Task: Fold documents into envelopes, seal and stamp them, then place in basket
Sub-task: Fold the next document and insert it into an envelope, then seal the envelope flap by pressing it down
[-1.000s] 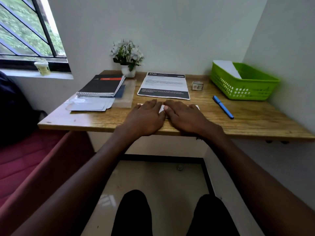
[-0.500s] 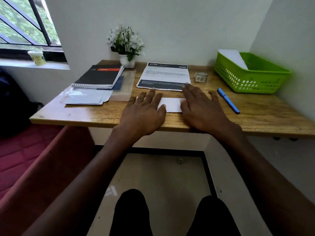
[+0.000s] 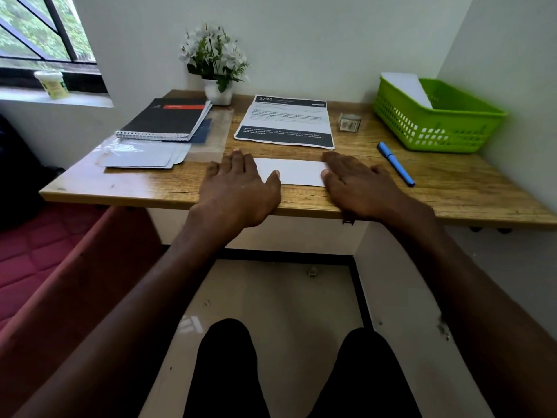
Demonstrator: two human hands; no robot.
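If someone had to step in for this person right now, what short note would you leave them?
Left hand and right hand: both flat, pressing the two ends of the white folded paper near the desk's front edge.
Spare envelopes lie at left, the stamp and blue pen at right.
The green basket already holds one white envelope.
Whether the pressed piece is sealed can't be told. Left: stamp it, then put it in the basket.

- Wooden desk (image 3: pixel 452 188) against the wall.
- On it: folded white paper (image 3: pixel 291 171), printed sheet (image 3: pixel 284 122), blue pen (image 3: pixel 395 163), green basket (image 3: pixel 434 125), spiral notebook (image 3: pixel 164 119), envelopes (image 3: pixel 141 156), flower pot (image 3: pixel 217 93), small stamp (image 3: pixel 349 122).
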